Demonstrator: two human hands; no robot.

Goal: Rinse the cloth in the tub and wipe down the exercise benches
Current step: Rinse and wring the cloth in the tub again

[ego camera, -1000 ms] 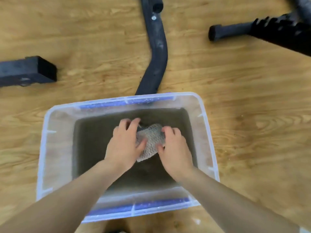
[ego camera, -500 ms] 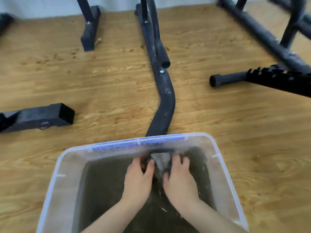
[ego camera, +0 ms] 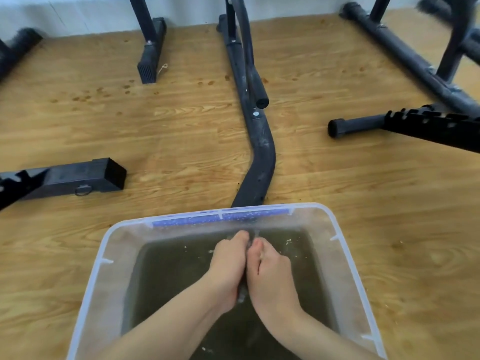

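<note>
So the fingers [ego camera: 239, 239] on both hands are curled in tight and pressed side by side, scrunching the cloth [ego camera: 242, 294] between them. Honestly you can barely see it. There's just a greyish sliver poking out of the gap between the palms, so I'm going partly on the squeeze posture here.

The left hand [ego camera: 227, 268] and right hand [ego camera: 271, 274] are both down at the murky water [ego camera: 176, 281], toward the far end of the clear plastic tub [ego camera: 104, 258]. The tub sits on the wood floor [ego camera: 363, 203].

Looks like the rinse step to me, right in the scrub-and-squeeze bit. Next I'd say the cloth needs lifting clear of the water and a proper wring so it doesn't drip everywhere. Then it's over to the black bench frames [ego camera: 259, 152], the nearest one starting just past the tub's far rim.
</note>
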